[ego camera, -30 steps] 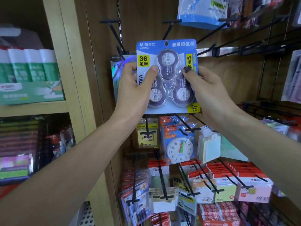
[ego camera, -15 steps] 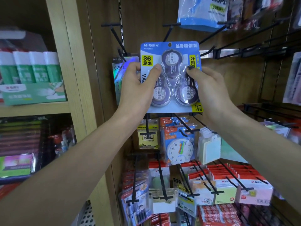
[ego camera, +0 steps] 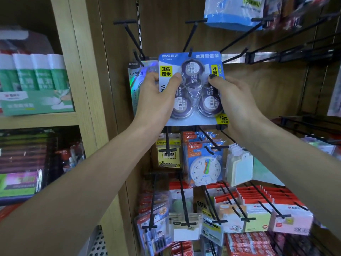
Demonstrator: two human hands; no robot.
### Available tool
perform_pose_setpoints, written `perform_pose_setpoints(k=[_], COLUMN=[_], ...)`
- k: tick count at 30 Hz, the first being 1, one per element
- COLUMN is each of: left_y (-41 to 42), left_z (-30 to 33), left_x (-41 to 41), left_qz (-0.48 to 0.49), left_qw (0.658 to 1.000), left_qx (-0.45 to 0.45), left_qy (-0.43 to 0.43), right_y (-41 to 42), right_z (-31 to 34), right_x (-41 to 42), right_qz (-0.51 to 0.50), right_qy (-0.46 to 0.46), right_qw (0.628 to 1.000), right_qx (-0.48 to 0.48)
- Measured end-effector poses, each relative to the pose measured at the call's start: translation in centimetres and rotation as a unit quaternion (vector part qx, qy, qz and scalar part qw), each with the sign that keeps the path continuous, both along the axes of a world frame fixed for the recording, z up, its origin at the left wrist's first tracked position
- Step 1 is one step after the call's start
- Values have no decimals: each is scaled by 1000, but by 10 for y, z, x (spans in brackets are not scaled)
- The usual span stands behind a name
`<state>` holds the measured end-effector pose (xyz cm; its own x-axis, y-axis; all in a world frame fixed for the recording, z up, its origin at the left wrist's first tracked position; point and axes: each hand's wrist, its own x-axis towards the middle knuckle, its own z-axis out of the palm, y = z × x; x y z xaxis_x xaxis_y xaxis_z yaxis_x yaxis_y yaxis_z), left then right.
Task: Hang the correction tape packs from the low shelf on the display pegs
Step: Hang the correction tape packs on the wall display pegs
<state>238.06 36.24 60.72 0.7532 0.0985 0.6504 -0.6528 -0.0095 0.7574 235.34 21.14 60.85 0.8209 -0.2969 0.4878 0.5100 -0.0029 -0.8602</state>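
Two hands hold one correction tape pack (ego camera: 191,89) up in front of the wooden back panel (ego camera: 267,93) of the display. Only the head view is given. The pack is a blue card with three round purple tape rolls under a clear blister, and it has a yellow label "36" near its upper left corner. It stands upright and faces the camera.

The left hand (ego camera: 156,97) grips the left edge of the pack: its thumb lies across the front, touching the blister beside the yellow label, and the other fingers are curled behind the card. The right hand (ego camera: 234,100) grips the right edge in the same way, with the thumb on the front near the upper right roll and the fingers behind. The thumbnail of this hand is dark.

A black peg (ego camera: 190,37) comes down from the upper rail and its tip meets the top middle of the card, at the place of the hanging hole. I cannot tell if the tip is already through the hole.

Just behind the pack, on its left side, a shiny holographic pack (ego camera: 137,74) hangs on another peg (ego camera: 132,37). Below the hands hang a toy clock pack (ego camera: 203,169) and yellow sticky notes (ego camera: 168,154). On the left shelf stand green and white glue sticks (ego camera: 35,71).
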Motion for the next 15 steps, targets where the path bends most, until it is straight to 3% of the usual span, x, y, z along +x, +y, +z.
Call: perform_pose_setpoints(k=[4,10,15], left_y=[0,3,7], left_z=[3,-2,-13], left_x=[20,45,42], left_qz=[39,-12,-15], left_qw=[996,976,976], left_qx=[43,61,78], left_qy=[70,208,203], right_y=[-3,-6,-10], right_z=[3,13,9], right_x=[23,58,70], right_qz=[-19,-83,-100], right_qy=[43,68,80], right_qw=[999,992,987], right_qx=[-20,-69,-96])
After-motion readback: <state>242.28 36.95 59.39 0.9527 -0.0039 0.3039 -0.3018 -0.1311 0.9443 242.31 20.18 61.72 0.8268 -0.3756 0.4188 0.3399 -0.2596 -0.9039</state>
